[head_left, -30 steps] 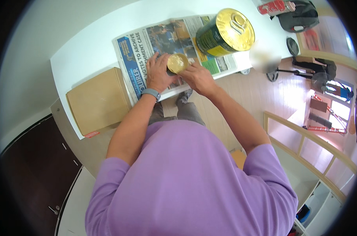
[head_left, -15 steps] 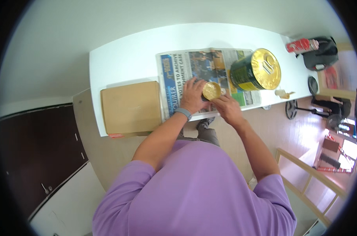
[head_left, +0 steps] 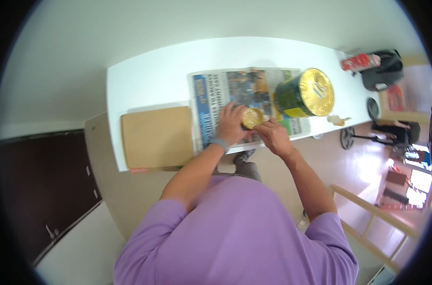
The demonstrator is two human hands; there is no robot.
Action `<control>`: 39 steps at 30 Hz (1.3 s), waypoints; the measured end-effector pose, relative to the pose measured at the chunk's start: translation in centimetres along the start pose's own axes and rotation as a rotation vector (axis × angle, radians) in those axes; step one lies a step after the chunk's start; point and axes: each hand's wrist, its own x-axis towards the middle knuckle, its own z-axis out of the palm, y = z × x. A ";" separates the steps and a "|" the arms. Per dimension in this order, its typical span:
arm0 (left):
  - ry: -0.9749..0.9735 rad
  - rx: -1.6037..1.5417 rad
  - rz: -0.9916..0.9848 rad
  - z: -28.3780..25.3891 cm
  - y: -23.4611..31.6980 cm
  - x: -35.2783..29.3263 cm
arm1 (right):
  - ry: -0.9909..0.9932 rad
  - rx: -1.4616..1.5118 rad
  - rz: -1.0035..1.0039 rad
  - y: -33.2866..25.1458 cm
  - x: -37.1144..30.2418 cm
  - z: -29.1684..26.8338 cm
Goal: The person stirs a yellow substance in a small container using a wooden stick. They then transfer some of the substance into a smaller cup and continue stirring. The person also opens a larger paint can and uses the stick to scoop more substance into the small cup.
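A small round can (head_left: pixel 252 118) with a shiny gold top and a dark side is held just above or on the newspaper, near the table's front edge. My left hand (head_left: pixel 231 126), with a grey band at the wrist, is wrapped round its left side. At the can's lower right rim, my right hand (head_left: pixel 274 137) has its fingertips pinched together against it. The fingertips hide what exactly is between them. Beneath both hands lies the spread newspaper (head_left: pixel 213 88).
Right of the hands a large green tin (head_left: pixel 292 96) with a gold lid lies tilted. A flat cardboard box (head_left: pixel 156 137) is at the left on the white table (head_left: pixel 147 85). Far right are a red bottle (head_left: pixel 360 62), a dark bag (head_left: pixel 383 71) and a small brush-like item (head_left: pixel 337 120).
The whole view has shifted slightly, so the table sits lower in the picture. Both hands stay on the small can, with little visible change in grip.
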 end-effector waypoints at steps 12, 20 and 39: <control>0.027 0.078 0.025 0.1 0.3 0.1 | 0.061 -0.121 0.113 3.3 3.9 -0.3; 0.042 0.066 0.024 0.4 0.3 0.0 | 0.004 0.008 0.449 2.0 2.3 0.7; 0.053 0.100 0.048 0.8 -0.2 0.0 | 0.079 0.015 0.543 1.6 2.7 1.4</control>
